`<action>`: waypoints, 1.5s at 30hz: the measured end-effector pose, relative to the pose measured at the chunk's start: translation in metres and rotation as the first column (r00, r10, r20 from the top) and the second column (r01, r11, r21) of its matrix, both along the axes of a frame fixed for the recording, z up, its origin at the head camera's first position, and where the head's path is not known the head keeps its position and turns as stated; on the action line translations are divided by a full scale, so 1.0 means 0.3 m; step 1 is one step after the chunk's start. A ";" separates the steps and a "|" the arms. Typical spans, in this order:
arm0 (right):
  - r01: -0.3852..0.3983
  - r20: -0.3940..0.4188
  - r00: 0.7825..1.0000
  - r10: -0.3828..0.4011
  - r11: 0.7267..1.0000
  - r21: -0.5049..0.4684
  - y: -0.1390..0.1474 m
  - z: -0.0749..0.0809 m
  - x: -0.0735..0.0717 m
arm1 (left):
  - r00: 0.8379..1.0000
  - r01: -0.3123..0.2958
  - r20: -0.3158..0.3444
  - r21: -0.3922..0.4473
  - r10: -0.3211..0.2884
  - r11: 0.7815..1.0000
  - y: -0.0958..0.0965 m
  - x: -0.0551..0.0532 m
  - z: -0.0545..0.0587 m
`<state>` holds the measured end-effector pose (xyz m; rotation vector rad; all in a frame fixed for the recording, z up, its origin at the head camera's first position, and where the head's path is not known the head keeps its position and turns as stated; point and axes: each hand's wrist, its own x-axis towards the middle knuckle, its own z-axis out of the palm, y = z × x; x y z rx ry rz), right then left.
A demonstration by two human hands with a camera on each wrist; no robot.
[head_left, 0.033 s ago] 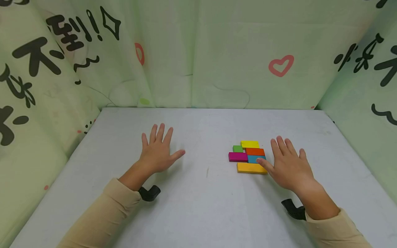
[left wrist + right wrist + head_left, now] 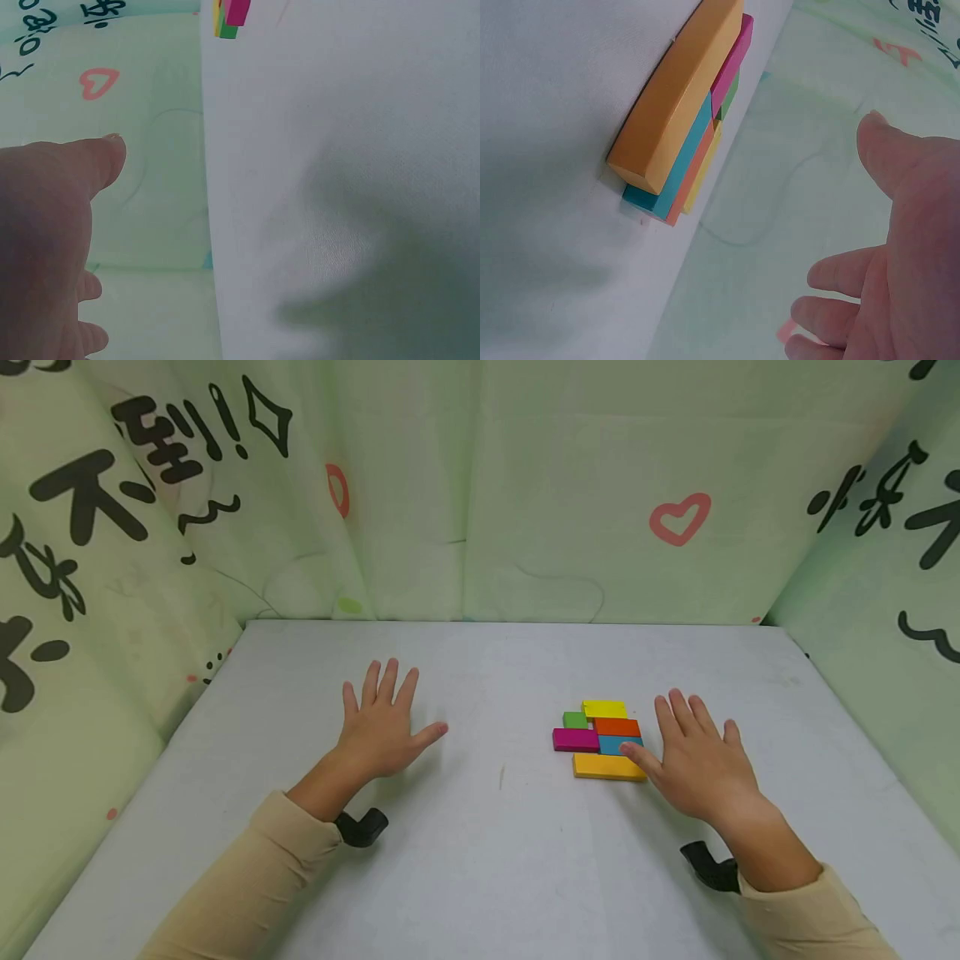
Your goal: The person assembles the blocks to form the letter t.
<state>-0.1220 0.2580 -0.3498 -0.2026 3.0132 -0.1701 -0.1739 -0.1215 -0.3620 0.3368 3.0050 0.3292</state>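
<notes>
A small group of coloured rectangular blocks lies close together on the table, right of centre. At its near side is a long amber block (image 2: 606, 767); behind it a magenta block (image 2: 576, 740) and a blue block (image 2: 611, 744) lie side by side. Farther back come a green block (image 2: 575, 720), a red-orange block (image 2: 617, 727) and a yellow block (image 2: 603, 708). My right hand (image 2: 705, 766), fingers extended, hovers right of them; its thumb overlaps the blue block in the head view but stands apart in the right wrist view. Over the table's left half, my left hand (image 2: 378, 727) is spread and holds nothing.
The white table (image 2: 480, 860) meets pale green curtains (image 2: 562, 527) with dark lettering and red hearts at its back and sides. Each wrist carries a black mount (image 2: 362, 828) below the beige cuff. Both hands cast soft shadows on the tabletop.
</notes>
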 end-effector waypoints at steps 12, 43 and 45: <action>-0.008 -0.021 1.000 0.007 0.999 -0.034 0.004 0.004 0.001 | 1.000 0.009 -0.008 0.005 -0.008 1.000 0.009 -0.003 0.003; -0.052 -0.060 0.998 0.033 0.937 -0.344 0.011 -0.050 0.014 | 0.955 0.292 -0.094 0.492 -0.283 0.821 0.218 -0.028 -0.092; -0.051 -0.053 0.998 0.035 0.938 -0.342 0.008 -0.052 0.013 | 0.954 0.290 -0.081 0.505 -0.290 0.813 0.234 -0.033 -0.096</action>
